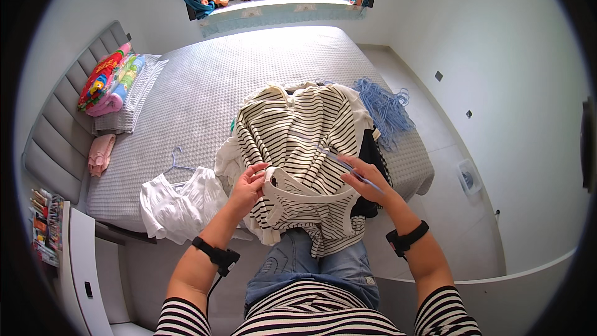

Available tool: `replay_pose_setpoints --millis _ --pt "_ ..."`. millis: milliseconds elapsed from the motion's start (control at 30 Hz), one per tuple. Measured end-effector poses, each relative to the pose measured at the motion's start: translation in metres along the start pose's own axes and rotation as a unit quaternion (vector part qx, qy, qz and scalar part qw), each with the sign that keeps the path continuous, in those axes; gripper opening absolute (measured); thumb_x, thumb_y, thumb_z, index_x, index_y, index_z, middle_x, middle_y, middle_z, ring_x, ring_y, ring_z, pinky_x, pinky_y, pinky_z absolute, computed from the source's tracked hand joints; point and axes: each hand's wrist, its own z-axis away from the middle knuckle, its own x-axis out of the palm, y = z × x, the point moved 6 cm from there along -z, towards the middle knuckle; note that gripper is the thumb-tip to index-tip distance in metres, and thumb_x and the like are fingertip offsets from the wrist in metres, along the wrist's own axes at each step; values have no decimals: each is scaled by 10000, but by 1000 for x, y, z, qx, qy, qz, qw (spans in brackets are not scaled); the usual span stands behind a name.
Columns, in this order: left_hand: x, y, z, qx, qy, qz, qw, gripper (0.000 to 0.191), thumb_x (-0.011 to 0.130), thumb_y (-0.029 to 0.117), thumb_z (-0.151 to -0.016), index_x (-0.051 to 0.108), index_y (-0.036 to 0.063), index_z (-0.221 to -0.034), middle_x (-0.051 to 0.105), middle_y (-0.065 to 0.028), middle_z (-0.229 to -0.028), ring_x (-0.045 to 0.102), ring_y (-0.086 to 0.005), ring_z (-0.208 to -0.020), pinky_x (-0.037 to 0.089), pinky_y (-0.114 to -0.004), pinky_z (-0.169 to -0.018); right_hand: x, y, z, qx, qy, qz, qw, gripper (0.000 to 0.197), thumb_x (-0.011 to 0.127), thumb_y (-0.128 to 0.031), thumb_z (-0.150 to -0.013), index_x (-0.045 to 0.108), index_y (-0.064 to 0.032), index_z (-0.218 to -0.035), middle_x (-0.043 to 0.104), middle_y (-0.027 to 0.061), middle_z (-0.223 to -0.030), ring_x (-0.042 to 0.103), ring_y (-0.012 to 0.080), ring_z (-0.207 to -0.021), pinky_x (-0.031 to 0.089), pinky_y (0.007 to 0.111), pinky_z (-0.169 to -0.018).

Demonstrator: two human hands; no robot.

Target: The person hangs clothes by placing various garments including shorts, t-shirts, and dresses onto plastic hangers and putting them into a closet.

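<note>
My left hand pinches one shoulder strap of a cream tank top with thin dark stripes. The top hangs at the bed's front edge, its neckline facing up. In my right hand is a light-blue clothes hanger, blurred and held above the other side of the top. Beneath both hands a striped long-sleeved shirt lies spread over a pile of white and dark clothes. Left of the pile, a white V-neck blouse lies with a blue hanger in its neck.
A tangled heap of blue hangers lies at the right edge of the bed. Folded bright blankets rest on a pillow by the grey headboard. A white cabinet stands at left; a clear plastic box is by the right wall.
</note>
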Motion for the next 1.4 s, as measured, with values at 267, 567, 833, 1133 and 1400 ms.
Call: replay_pose_setpoints --millis 267,567,833,1133,1400 --pt "-3 -4 -3 24 -1 -3 1000 310 529 41 -985 493 47 -1293 631 -93 -1138 639 -161 -1009 553 -289 -878 2 19 -11 41 5 49 998 336 723 -283 -877 698 6 -709 553 37 -492 451 74 -435 320 273 -428" --pt "-2 11 5 27 39 -7 999 268 536 35 -973 535 33 -1241 662 -93 -1117 653 -124 -941 555 -253 -799 -26 56 -22 66 155 106 980 639 659 -485 -901 477 -6 -519 328 39 -413 270 156 -384 217 350 -410" --pt "19 20 8 84 7 -112 990 233 575 55 -953 595 35 -1185 677 -78 -1096 656 -129 -897 537 -242 -743 50 21 -38 4 155 168 973 523 674 -479 -877 636 -6 -657 515 144 -516 511 332 -476 386 408 -474" --pt "44 26 22 295 25 -662 689 155 627 271 -914 677 124 -915 637 -47 -925 593 -328 -852 447 -443 -747 80 -20 -39 -107 69 74 989 274 777 -240 -797 664 -39 -946 622 108 -836 605 272 -783 462 364 -679" --pt "9 17 8 205 34 -552 808 303 567 294 -963 585 45 -790 554 -156 -688 545 -369 -644 429 -414 -574 5 167 81 279 204 118 931 278 720 -263 -863 613 -7 -852 652 112 -721 645 224 -664 510 347 -646"
